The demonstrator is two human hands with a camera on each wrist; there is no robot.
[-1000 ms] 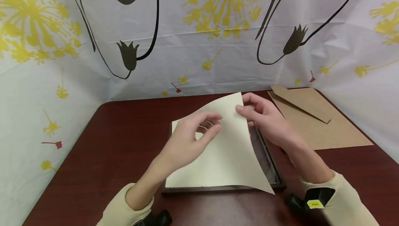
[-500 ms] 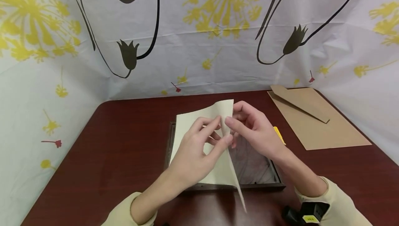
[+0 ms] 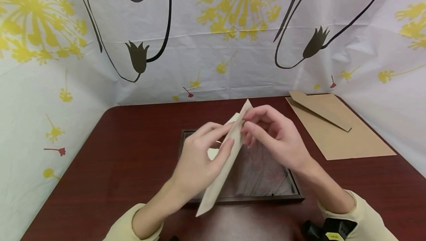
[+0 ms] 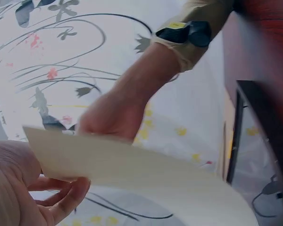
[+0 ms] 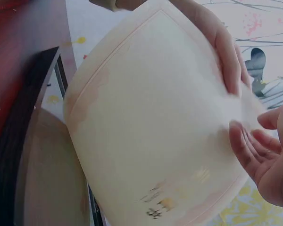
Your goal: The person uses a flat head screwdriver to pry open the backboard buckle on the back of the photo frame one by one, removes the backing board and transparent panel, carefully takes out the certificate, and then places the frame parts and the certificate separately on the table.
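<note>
A cream sheet of paper (image 3: 219,180) stands raised and curved over a dark picture frame (image 3: 251,199), seen nearly edge-on in the head view. My left hand (image 3: 198,159) pinches it along the left side, fingertips and thumb at its edge. In the right wrist view, the sheet's other face (image 5: 146,103) bears a thin line border, with small dark and orange marks low down. My right hand (image 3: 276,137) has its fingers spread and loosely bent, the tips right at the sheet's upper right edge. Glassy grey-brown surface shows inside the frame.
On the table's back right lies a brown backing board (image 3: 349,141) with a folded stand strip (image 3: 319,111) on it. Patterned white cloth (image 3: 213,74) hangs close behind and beside the dark red table (image 3: 126,167). A black camera (image 3: 336,228) is strapped to the right wrist.
The sheet has lifted off the frame's right side, swung left and turned nearly edge-on, uncovering much of the frame. My left hand has taken hold of it; my right fingers have loosened.
</note>
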